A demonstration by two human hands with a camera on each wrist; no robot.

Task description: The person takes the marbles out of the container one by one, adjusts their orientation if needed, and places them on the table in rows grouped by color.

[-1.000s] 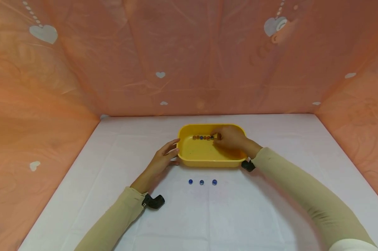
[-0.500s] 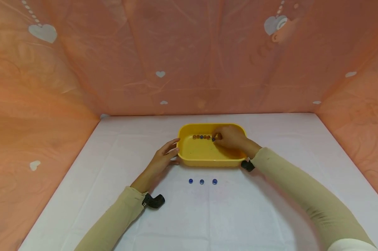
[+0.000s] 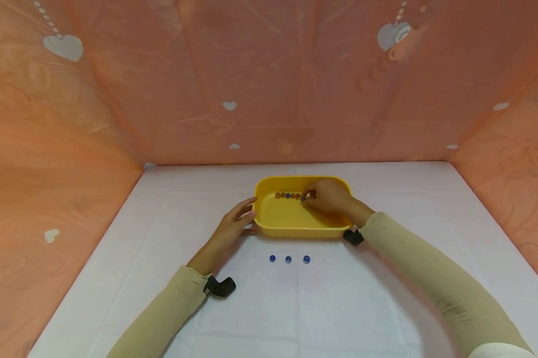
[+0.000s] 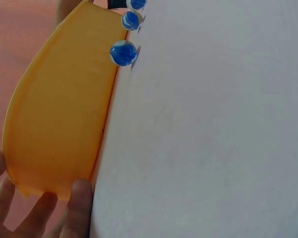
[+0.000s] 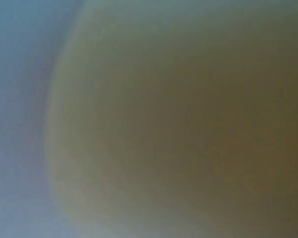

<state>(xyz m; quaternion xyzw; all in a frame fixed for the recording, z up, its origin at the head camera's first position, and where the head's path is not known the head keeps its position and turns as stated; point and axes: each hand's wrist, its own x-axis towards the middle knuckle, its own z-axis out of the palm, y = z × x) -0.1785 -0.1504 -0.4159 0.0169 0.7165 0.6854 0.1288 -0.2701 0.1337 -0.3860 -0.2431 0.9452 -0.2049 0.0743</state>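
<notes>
A yellow plastic tray [image 3: 302, 232] stands on the white cloth. Inside it, along the far side, runs a row of several orange and blue glass marbles [image 3: 288, 196]. My right hand [image 3: 330, 196] reaches over the tray's right side and pinches a dark blue marble [image 3: 303, 199] between thumb and forefinger at the row's right end. At the tray's left end, my left hand [image 3: 228, 226] rests its spread fingers against the outer wall. The left wrist view shows these fingertips [image 4: 80, 191] on the tray wall. Blur fills the right wrist view.
Three blue marbles lie in a spaced line in front of the tray: a left one [image 3: 272, 258], a middle one [image 3: 288, 259] and a right one [image 3: 306, 259]. An orange sheet with pale hearts [image 3: 269, 119] hangs behind the table and on both sides.
The dark blue marble has come slightly toward the near side from the row's line, with my right thumb and forefinger pinching it. My left hand and the tray have stayed put.
</notes>
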